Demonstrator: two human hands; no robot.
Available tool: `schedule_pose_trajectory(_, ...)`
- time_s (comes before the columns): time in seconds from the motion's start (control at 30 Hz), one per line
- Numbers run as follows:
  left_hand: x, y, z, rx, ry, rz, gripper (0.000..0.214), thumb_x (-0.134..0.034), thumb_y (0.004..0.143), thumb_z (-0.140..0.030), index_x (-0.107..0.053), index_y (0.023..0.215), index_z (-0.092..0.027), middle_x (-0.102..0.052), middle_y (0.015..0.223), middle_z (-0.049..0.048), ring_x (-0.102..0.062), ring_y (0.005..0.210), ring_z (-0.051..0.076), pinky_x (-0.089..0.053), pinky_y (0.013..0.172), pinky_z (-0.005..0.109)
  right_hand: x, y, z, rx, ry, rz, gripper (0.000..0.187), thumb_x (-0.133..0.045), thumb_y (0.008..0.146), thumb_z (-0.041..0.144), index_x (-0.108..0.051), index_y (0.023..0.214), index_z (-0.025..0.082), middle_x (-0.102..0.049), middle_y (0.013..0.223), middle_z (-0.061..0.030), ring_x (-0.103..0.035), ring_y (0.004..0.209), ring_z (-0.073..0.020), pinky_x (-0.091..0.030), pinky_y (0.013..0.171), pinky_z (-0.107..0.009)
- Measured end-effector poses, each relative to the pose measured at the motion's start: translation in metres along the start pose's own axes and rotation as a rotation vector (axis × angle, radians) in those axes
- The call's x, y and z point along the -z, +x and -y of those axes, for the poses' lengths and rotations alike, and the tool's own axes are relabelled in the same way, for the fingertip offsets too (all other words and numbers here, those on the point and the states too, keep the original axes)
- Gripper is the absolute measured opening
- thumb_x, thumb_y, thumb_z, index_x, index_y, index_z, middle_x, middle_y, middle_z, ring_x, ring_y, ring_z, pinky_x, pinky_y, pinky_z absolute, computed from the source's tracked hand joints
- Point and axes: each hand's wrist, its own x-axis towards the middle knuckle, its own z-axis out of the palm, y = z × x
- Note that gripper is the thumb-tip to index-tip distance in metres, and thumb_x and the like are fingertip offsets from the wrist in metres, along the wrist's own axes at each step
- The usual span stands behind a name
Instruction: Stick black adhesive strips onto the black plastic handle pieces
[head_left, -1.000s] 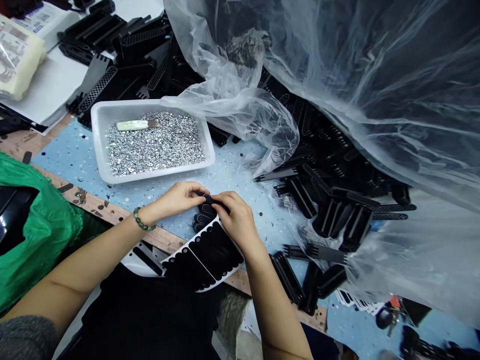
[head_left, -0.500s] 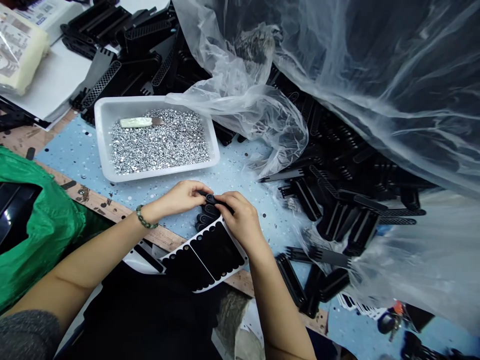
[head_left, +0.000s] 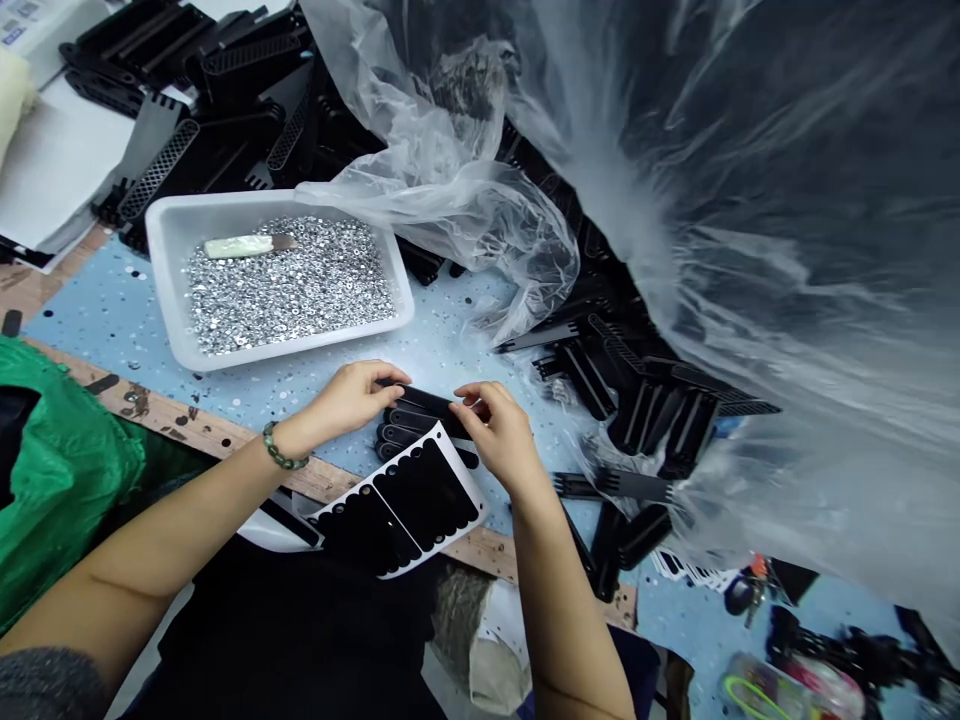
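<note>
My left hand (head_left: 349, 400) pinches the left end of a black rubbery strip (head_left: 416, 402) with its fingertips. My right hand (head_left: 499, 435) is at the strip's right end, fingers apart, and no hold on the strip shows. Below the strip lie several similar black strips (head_left: 397, 435), stacked and overlapping. Under my right wrist is a white-edged backing sheet (head_left: 424, 495) carrying scalloped black pads. A beaded green bracelet (head_left: 279, 450) circles my left wrist.
A white tray (head_left: 281, 352) of silver washers holds a white-handled knife (head_left: 240, 246). Black plastic grilles (head_left: 645, 420) lie heaped on the blue mat (head_left: 450, 350) beyond my hands, partly under clear plastic sheeting (head_left: 750, 200). A green bag (head_left: 67, 470) hangs past the wooden table edge (head_left: 217, 440).
My right hand has moved right, away from the black strip, and its fingers have opened. The strip now lies longer across the stack. The whole view has shifted left.
</note>
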Motion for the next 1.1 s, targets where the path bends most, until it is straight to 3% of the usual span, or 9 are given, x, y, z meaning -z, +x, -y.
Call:
schedule_pose_trajectory(0.1, -0.003, 0.000, 0.000, 0.023, -0.042, 0.028, 0.028, -0.056, 0.084, -0.026, -0.068, 0.108, -0.017, -0.071, 0.101, 0.0051, -0.068, 0.082, 0.013, -0.053, 0.079, 0.027, -0.002, -0.001, -0.006, -0.008, 0.053, -0.032, 0.011, -0.056, 0.087, 0.026, -0.064, 0.090, 0.019, -0.061, 0.086, -0.0035, -0.055, 0.076, -0.0156, -0.043, 0.074, -0.029)
schedule_pose_trajectory(0.23, -0.007, -0.001, -0.004, 0.040, 0.061, -0.005, 0.028, -0.060, 0.082, -0.037, -0.069, 0.102, -0.018, -0.072, 0.091, 0.0039, -0.067, 0.077, 0.015, -0.053, 0.075, 0.028, -0.005, 0.001, -0.004, -0.009, 0.042, -0.038, 0.009, -0.056, 0.086, 0.021, -0.064, 0.083, 0.020, -0.062, 0.083, -0.0024, -0.055, 0.076, -0.0152, -0.042, 0.075, -0.028)
schedule_pose_trajectory(0.5, -0.006, -0.001, -0.009, 0.047, 0.103, 0.021, 0.029, -0.061, 0.081, -0.040, -0.069, 0.097, -0.017, -0.071, 0.085, 0.0047, -0.065, 0.071, 0.015, -0.051, 0.069, 0.026, 0.002, 0.001, -0.009, -0.024, 0.111, -0.014, 0.011, -0.056, 0.088, 0.022, -0.065, 0.083, 0.020, -0.064, 0.083, -0.0015, -0.057, 0.077, -0.0148, -0.042, 0.075, -0.027)
schedule_pose_trajectory(0.8, -0.005, -0.002, -0.010, 0.024, 0.158, 0.020, 0.029, -0.059, 0.082, -0.041, -0.068, 0.096, -0.017, -0.070, 0.080, 0.0032, -0.062, 0.067, 0.015, -0.047, 0.062, 0.023, 0.000, 0.001, -0.002, -0.020, 0.020, -0.025, 0.011, -0.055, 0.090, 0.020, -0.064, 0.083, 0.020, -0.063, 0.085, -0.0028, -0.057, 0.081, -0.0155, -0.041, 0.077, -0.027)
schedule_pose_trajectory(1.1, -0.008, 0.000, -0.002, -0.042, 0.116, 0.039, 0.026, -0.057, 0.083, -0.038, -0.067, 0.094, -0.016, -0.069, 0.083, 0.0037, -0.062, 0.070, 0.013, -0.050, 0.069, 0.024, 0.003, 0.006, 0.002, -0.038, -0.028, 0.053, 0.015, -0.051, 0.091, 0.021, -0.062, 0.082, 0.019, -0.060, 0.084, -0.0035, -0.056, 0.083, -0.0167, -0.040, 0.080, -0.029)
